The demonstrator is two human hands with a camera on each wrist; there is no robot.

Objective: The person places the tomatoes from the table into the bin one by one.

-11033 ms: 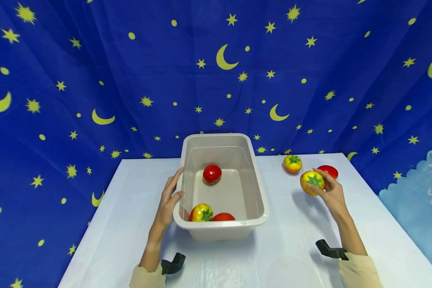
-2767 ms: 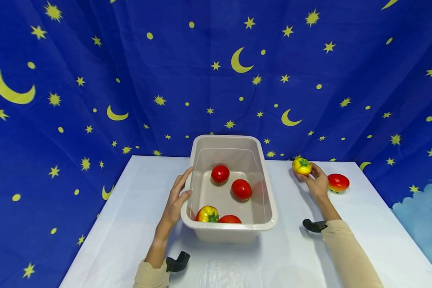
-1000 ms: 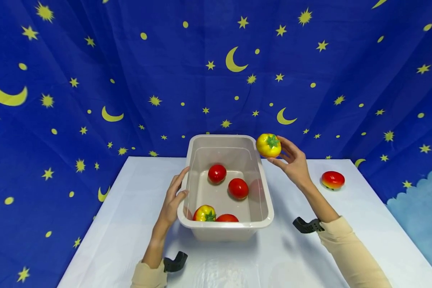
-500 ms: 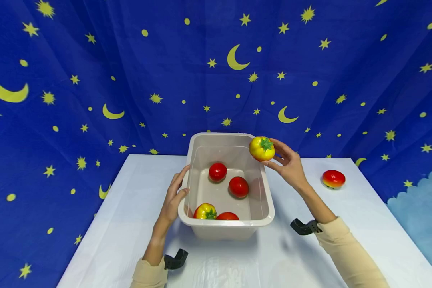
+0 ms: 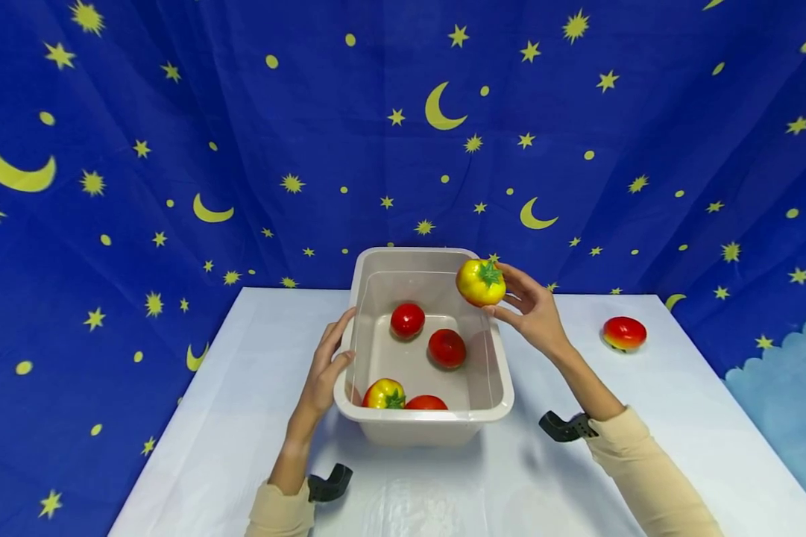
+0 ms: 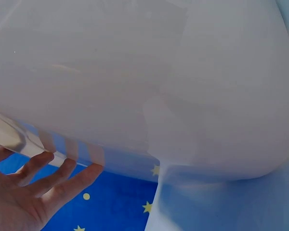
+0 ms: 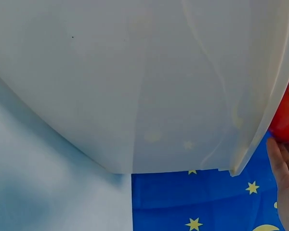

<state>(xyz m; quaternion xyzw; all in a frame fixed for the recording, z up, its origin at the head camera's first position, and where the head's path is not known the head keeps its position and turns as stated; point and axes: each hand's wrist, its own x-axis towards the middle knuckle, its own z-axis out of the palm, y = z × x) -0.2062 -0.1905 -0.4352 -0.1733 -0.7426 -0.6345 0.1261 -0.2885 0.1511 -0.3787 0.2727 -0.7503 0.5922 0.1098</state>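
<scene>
My right hand (image 5: 533, 309) holds a toy tomato (image 5: 478, 283) by its right side, thumb below and fingers behind. The tomato is glossy yellow on top with a green star-shaped calyx, and its red underside (image 7: 285, 118) shows in the right wrist view. It hangs above the right rim of a beige plastic basin (image 5: 423, 416). At the basin's left rim, my left hand (image 5: 320, 377) rests with fingers extended; the left wrist view shows those fingertips touching the outer wall. Inside the basin lie several toy tomatoes, two red ones (image 5: 407, 321) farther back and a yellow one (image 5: 384, 393) near the front.
Another red toy tomato (image 5: 624, 333) lies on the white table (image 5: 577, 485) at the far right. A blue cloth (image 5: 349, 134) with yellow moons and stars hangs behind the table. Black wrist mounts (image 5: 330, 483) sit on both forearms.
One tomato went from my right hand into the basin. My right hand then lifted this one off the table, carrying it leftward and lately slightly down over the basin's rim. My left hand stays put.
</scene>
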